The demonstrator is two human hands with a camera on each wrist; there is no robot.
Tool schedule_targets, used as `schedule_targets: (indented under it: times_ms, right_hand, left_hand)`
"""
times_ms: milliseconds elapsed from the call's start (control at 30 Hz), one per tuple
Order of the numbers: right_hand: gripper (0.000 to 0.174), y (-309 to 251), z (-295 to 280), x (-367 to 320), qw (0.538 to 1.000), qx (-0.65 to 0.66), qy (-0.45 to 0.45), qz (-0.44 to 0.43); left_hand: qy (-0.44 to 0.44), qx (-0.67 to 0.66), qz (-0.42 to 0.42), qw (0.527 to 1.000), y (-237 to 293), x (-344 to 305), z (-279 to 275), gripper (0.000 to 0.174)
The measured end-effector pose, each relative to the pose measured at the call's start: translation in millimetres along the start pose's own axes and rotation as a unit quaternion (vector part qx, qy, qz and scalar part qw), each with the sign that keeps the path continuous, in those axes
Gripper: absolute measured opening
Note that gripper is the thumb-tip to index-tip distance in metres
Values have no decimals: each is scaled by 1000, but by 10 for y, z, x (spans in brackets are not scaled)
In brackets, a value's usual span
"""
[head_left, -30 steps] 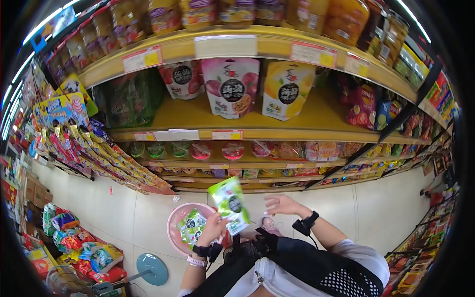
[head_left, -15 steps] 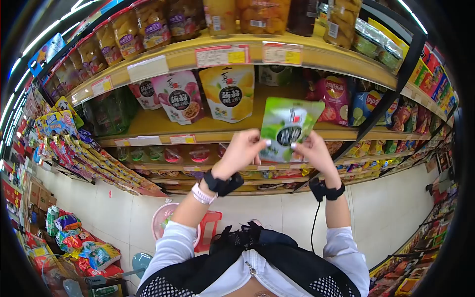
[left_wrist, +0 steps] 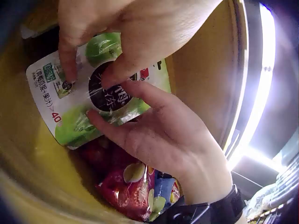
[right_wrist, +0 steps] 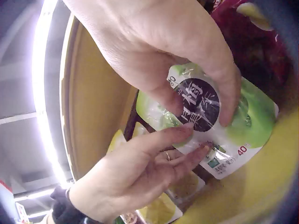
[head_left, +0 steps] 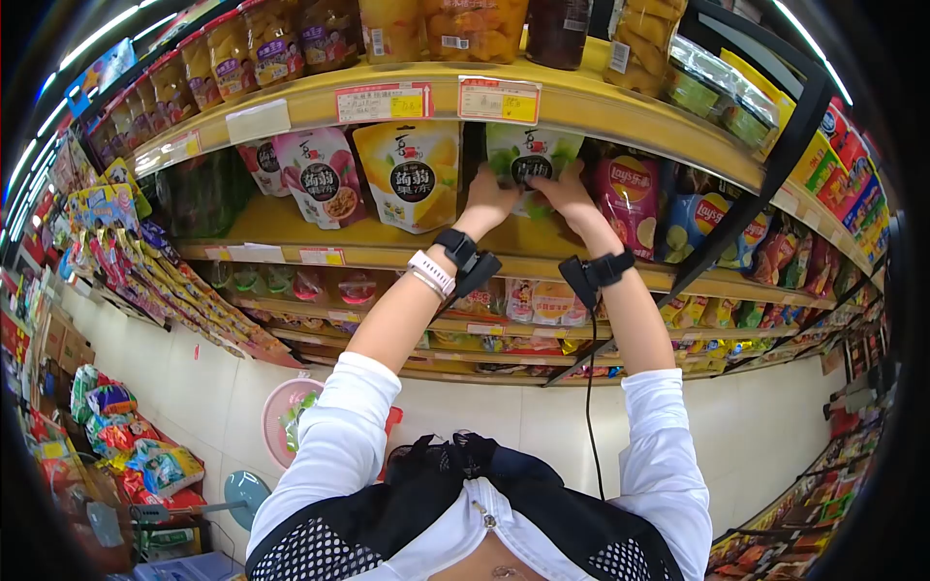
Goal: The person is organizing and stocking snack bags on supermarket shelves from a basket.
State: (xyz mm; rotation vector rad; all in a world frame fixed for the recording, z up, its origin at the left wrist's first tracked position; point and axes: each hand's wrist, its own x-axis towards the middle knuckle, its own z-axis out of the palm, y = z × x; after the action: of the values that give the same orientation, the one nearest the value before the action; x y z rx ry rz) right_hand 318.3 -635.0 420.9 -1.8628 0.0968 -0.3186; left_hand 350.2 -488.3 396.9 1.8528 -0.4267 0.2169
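Note:
A green-and-white konjac jelly pouch (head_left: 509, 145) stands on the yellow shelf, right of a yellow jelly pouch (head_left: 412, 174). My left hand (head_left: 489, 201) touches its front near the left side, thumb and fingers extended over the printed face. From the other side, my right hand (head_left: 570, 194) lays its thumb and a finger on the same face, around the dark round label. Both thumbs come close together there, as the left wrist view shows on the pouch (left_wrist: 74, 109). In the right wrist view its lower corner (right_wrist: 254, 126) sits close over the shelf board.
A pink jelly pouch (head_left: 320, 179) stands farther left, and a magenta chip bag (head_left: 630, 198) is just right of my right hand. Jars (head_left: 475, 29) line the shelf above, behind price tags (head_left: 499, 99). On the floor sits a pink basket (head_left: 273, 426) with green packs.
The green pouch was lifted from beside the basket, gripped in both hands before the shelf, then set in among the other pouches. Both arms have reached forward and up.

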Motion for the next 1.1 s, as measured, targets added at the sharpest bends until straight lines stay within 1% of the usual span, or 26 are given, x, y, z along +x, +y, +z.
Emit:
schedule_targets:
  times_ms: [33,100,133,167,233,267,333,367,400,433,467,533,567,633,667,700,733,767,833,867,900,967,1000,1033,1067,1100]
  right_hand:
    - [79,-13,14,76,1000,0,-5,-1]
    - [76,-19,45,208,1000,-11,21,-19]
    - [75,160,39,422,998,-12,-1,-61]
    - [75,366,77,622,998,-14,-6,-62]
    - [74,561,151,875,976,-86,102,-170]
    - [74,578,139,924,976,-86,98,-173]
    - [93,463,123,856,990,-28,50,-130]
    - [93,414,119,818,990,-28,46,-129]
    - [93,399,107,781,991,-34,49,-123]
    - [92,395,99,735,991,-40,53,-117]
    - [92,398,93,681,992,-41,50,-113]
    - [90,476,83,602,984,-62,97,-137]
    - [90,515,79,559,985,-63,92,-133]
    - [90,488,127,368,980,-68,135,-133]
    - [81,433,148,192,973,-96,163,-130]
    - [75,346,189,-42,981,31,147,-122]
    - [69,288,274,-267,974,157,123,-108]
    - [53,279,318,-434,971,142,149,-122]
    - [31,211,460,-919,967,190,95,-137]
    - [24,201,558,-1183,976,183,75,-89]
    - [18,264,675,-1425,983,162,40,-77]
    - [11,625,944,-1829,993,69,-75,-50]
    - [11,884,1044,-2008,990,-15,-137,21]
    - [14,1297,1184,-2192,980,-95,-169,-32]
    - [17,1575,1250,-2367,949,-191,-245,-49]
    - [21,1629,1350,-2578,919,-234,-314,-39]
  left_hand:
    - [5,1,-3,1000,-93,114,57,44]
    - [41,17,128,991,-281,272,145,43]
    - [11,-10,83,996,-215,276,114,42]
    - [15,-11,81,997,-154,256,86,42]
    - [-13,-107,44,993,-100,268,56,43]
    - [-8,-107,44,993,-99,297,47,43]
    - [-45,-83,39,995,-250,411,96,46]
    - [-42,-83,36,995,-338,448,126,46]
    - [4,17,114,993,-362,430,134,47]
    - [48,116,190,974,-398,400,141,49]
    - [47,115,184,975,-443,361,140,49]
    - [-10,50,84,995,-138,59,-47,50]
    - [-9,49,78,996,-97,-57,-97,50]
    - [-47,11,37,998,-33,-307,-220,55]
    - [-54,-44,66,995,2,-491,-301,57]
    - [-101,-154,66,981,-72,-624,-352,48]
    - [-157,-244,38,956,-135,-781,-457,41]
    - [-204,-333,9,921,-190,-960,-596,33]
    - [-237,-395,-86,884,-361,-1416,-970,24]
    - [-229,-390,-109,885,-546,-1668,-1147,24]
    - [-198,-396,-132,887,-795,-1971,-1294,24]
    - [-100,-383,-214,893,-1424,-2624,-1607,26]
    - [-21,-351,-274,895,-1732,-3012,-1752,28]
    - [52,-320,-329,887,-2047,-3431,-1873,30]
    - [102,-295,-371,875,-2457,-3886,-1992,30]
    - [146,-270,-412,858,-2758,-4315,-2130,30]
